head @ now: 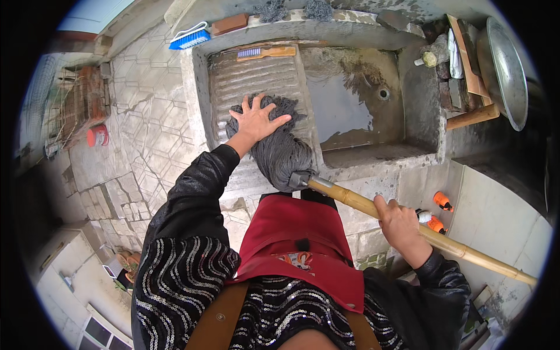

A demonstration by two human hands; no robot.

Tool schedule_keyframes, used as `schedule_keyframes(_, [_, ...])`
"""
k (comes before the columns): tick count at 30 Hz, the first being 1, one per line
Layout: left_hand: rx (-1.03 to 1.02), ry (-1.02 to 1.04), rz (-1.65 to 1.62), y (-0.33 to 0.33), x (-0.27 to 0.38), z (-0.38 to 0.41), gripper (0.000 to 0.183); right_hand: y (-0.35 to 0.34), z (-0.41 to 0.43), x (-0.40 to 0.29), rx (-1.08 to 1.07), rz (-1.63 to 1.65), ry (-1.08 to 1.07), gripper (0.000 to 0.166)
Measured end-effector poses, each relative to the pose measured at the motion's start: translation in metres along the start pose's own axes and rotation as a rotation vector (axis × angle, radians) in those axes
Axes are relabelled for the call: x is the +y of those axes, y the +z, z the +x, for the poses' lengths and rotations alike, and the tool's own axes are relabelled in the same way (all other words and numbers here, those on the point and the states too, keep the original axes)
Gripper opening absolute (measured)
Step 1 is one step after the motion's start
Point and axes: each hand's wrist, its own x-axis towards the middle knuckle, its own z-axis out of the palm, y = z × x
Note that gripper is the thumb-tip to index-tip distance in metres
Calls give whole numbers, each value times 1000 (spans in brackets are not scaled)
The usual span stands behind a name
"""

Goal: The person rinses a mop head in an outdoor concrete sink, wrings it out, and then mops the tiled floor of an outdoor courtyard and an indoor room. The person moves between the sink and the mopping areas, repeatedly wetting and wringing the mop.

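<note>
A grey string mop head (282,153) lies wet on the ridged washboard (280,78) of a concrete laundry sink. My left hand (256,120) presses flat on its strands, fingers spread. My right hand (399,225) is closed around the mop's bamboo handle (350,197), which slants down to the lower right. A metal clamp (300,180) joins handle and strands at the sink's front edge. A wooden scrubbing brush (267,53) lies at the back of the washboard. Right of it, the basin (341,109) holds shallow water around a drain.
On the sink's rim are a blue brush (190,37), a brick (229,24) and scouring pads (318,9). A metal bowl (509,74) leans at the right. Orange bottles (443,201) stand below. A red container (97,135) is on the paved floor at left.
</note>
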Motion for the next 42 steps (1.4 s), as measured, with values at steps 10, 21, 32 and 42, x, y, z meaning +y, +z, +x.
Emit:
schedule_keyframes(10, [36,192,215,28,5,22,50,-7,19,4,-69,161,-12,18])
schedule_keyframes(21, [-110,391,325,31,8,67,41,7,26,7,-267,370,51,33])
schedule_keyframes(32, [-137,374,269,31,-3,69,46,-7,64,5,-873,1536,-186,42])
schedule_keyframes(42, [-251,224,136,18,-6,72,59,40,22,-49,-844,1942,121,27])
